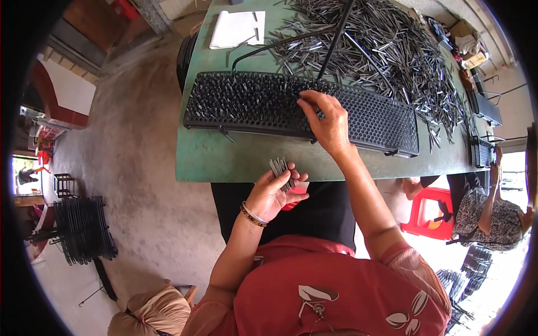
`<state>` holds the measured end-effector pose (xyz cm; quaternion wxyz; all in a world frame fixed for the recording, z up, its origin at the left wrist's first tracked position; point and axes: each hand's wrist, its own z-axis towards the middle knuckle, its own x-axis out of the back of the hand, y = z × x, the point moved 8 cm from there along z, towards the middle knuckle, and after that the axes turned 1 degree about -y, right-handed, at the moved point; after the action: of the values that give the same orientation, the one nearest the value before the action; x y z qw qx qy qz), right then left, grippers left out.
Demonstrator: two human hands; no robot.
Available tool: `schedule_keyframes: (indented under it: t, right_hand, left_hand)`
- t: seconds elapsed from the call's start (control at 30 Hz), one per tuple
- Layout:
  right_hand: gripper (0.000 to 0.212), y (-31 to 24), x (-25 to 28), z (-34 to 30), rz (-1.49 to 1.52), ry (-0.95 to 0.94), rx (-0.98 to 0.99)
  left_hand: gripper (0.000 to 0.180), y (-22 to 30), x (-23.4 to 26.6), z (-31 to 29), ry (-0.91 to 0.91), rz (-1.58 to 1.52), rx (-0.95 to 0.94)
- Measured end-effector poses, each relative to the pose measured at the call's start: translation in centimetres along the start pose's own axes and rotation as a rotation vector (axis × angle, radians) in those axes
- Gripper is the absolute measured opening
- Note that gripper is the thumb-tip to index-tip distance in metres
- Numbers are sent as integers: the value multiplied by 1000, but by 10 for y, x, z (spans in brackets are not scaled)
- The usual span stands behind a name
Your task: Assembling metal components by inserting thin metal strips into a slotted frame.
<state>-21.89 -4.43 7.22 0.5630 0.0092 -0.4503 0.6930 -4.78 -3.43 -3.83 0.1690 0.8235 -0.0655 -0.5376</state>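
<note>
My left hand [268, 197] is closed round a small bundle of thin dark grey strips [279, 171], just off the near edge of the table. My right hand [332, 124] is over the middle of a long black perforated tray [384, 119], with thumb and forefinger pinched together at its holes. What sits between those fingertips is too small to make out. Many upright dark strips [244, 98] fill the tray's left part; to the right of my right hand its round holes show bare.
A large heap of loose dark strips [403, 50] covers the far side of the green table [210, 162]. Black metal rods [335, 42] rise behind the tray. White paper [238, 29] lies far left. Beyond a red stool [430, 211] at right, another person [488, 218] sits.
</note>
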Motion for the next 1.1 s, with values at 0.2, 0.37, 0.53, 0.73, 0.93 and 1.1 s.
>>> schedule_keyframes:
  t: [0.2, 0.37, 0.53, 0.73, 0.93, 1.1]
  right_hand:
    - [18, -13, 1, 0, -85, -1, 192]
    - [19, -12, 5, 1, -119, 12, 192]
    - [18, -17, -10, 0, -121, -20, 222]
    - [14, -34, -15, -4, -198, -141, 251]
    - [13, -45, 5, -15, -21, -77, 158]
    - [15, -48, -25, -46, 444, -594, -289]
  left_hand:
    - [22, 2, 6, 4, 37, 86, -67]
    - [23, 4, 8, 7, 69, 98, -74]
    - [22, 13, 15, 2, 87, 105, -99]
    - [25, 12, 21, 2, 77, 87, -139]
    - [33, 16, 18, 0, 55, 117, -213]
    - [24, 29, -4, -4, -15, 253, -286]
